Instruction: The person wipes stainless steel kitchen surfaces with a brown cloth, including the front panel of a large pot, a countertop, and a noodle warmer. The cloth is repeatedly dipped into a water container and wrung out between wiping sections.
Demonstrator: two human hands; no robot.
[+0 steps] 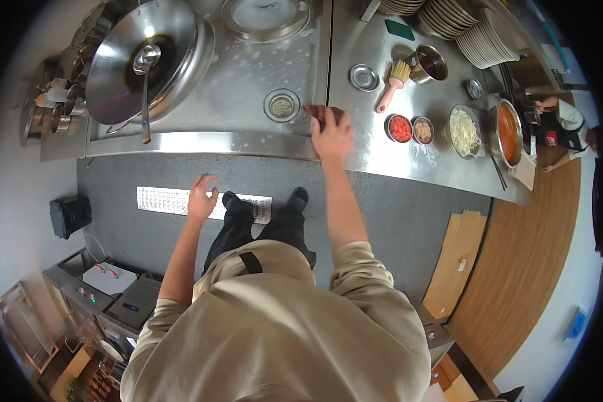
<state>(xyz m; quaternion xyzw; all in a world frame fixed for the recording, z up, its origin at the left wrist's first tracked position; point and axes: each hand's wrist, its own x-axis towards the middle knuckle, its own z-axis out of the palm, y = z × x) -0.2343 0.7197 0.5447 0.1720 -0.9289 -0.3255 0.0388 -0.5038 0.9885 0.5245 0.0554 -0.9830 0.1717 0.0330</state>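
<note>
My right hand is at the front of the steel counter, its fingers spread over a dark reddish-brown item, perhaps a folded cloth. Blur and the fingers hide whether it is gripped or only touched. Just left of it, a round drain strainer sits in the wet, spotted stove top. My left hand hangs in front of the counter, holding nothing, its fingers loosely curled and apart. At the upper left, a tilted steel wok has a ladle lying in it.
To the right are a brush, a steel pot, small bowls of chopped red food and brownish food, a bowl of shredded white vegetable and a bowl of orange liquid. Another person stands beyond. Plates are stacked behind.
</note>
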